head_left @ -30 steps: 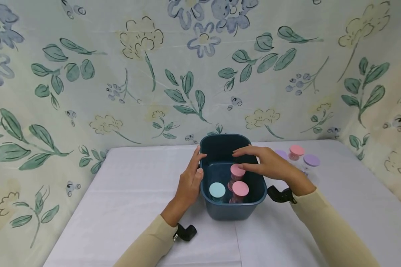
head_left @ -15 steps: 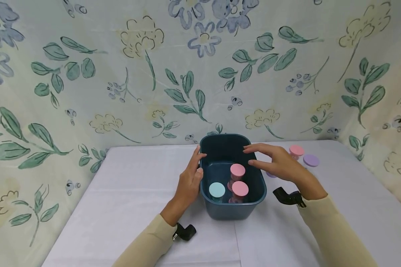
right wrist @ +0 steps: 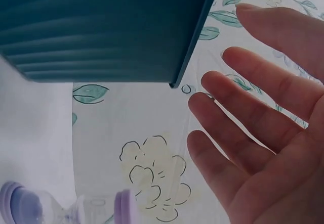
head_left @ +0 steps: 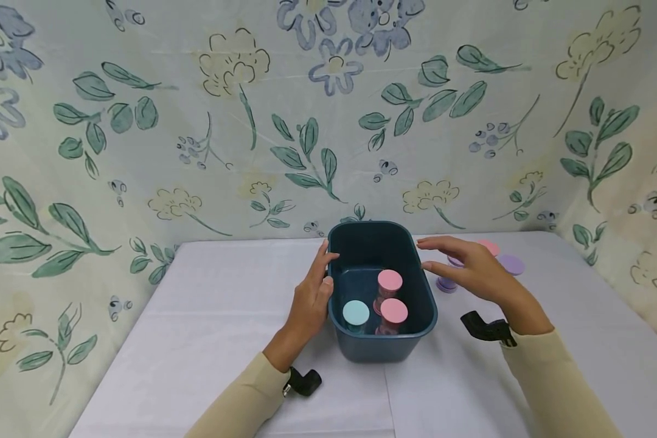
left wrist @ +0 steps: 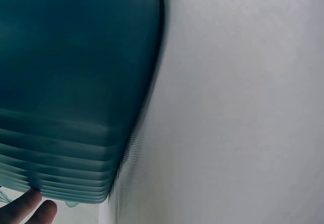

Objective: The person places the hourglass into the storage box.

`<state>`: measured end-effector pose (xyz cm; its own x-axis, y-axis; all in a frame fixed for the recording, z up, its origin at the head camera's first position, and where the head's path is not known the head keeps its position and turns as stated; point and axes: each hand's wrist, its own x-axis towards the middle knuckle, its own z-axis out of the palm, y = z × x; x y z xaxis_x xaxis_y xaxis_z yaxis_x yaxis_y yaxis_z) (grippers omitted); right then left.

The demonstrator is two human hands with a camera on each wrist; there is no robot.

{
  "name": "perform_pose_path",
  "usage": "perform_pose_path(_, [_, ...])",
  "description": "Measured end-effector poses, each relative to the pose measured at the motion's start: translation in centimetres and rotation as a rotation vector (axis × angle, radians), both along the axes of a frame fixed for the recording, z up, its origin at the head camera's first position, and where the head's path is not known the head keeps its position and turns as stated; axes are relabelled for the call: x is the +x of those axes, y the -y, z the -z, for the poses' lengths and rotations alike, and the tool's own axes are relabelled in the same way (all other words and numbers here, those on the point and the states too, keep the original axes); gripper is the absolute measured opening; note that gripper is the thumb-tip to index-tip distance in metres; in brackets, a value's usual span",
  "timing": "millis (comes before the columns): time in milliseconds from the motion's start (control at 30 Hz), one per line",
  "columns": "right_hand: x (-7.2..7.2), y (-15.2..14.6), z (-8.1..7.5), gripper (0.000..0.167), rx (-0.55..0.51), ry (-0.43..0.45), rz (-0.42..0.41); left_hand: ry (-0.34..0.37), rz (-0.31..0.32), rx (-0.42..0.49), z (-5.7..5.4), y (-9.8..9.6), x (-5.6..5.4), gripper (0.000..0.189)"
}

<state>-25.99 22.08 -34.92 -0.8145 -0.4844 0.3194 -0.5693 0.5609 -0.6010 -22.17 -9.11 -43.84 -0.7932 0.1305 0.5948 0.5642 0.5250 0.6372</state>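
Observation:
A dark blue plastic bin (head_left: 380, 350) stands mid-table. My left hand (head_left: 309, 298) rests along its left side, fingertips at the rim; in the left wrist view two fingertips (left wrist: 38, 206) show by the bin's ribbed outer wall. Inside the bin are two pink-capped sand timers (head_left: 393, 311) and a light-blue-capped one (head_left: 356, 312), upright toward the near end. My right hand (head_left: 471, 267) hovers just right of the bin, fingers spread, holding nothing. Below it, partly hidden, stands a purple sand timer (head_left: 447, 284), its clear waist visible in the right wrist view.
Behind the right hand, a pink cap (head_left: 488, 246) and a purple cap (head_left: 511, 264) of more timers show on the white-covered table (head_left: 241, 292). A floral cloth (head_left: 328, 121) hangs close behind the table and along its sides.
My right hand has moved right, from over the bin's inside to beyond its right rim, uncovering the pink-capped timer. The left hand and the bin have stayed put.

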Motion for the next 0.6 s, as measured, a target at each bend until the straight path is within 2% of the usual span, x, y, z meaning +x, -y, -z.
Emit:
perform_pose_path(200, [-0.1,-1.0,0.4,0.047,0.0,-0.028,0.079,0.004,-0.007,-0.003,0.1,0.0,0.0,0.045])
perform_pose_path(600, [-0.5,-1.9,0.9,0.053,0.006,-0.024,0.105,0.004,-0.015,-0.007,-0.1,0.0,0.1,0.044])
